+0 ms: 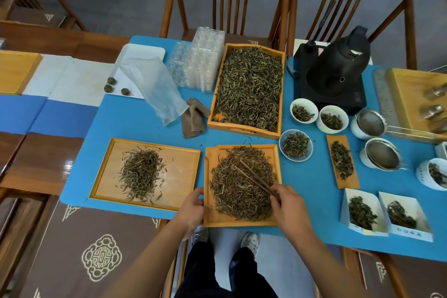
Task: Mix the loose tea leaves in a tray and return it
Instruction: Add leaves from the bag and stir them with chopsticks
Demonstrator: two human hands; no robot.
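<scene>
Tray (242, 222) of loose leaves (242, 184) at the near table edge: left hand (191, 209) grips its left rim, fingers curled over; right hand (289, 205) pinches chopsticks (254, 180) laid in the heap. Light and rigid, probably, but leaves spill easily, so hold opposite rims and keep level.

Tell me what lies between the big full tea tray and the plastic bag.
In the head view, a crumpled brown cloth lies on the blue mat between the big tray and the plastic bag.
</scene>
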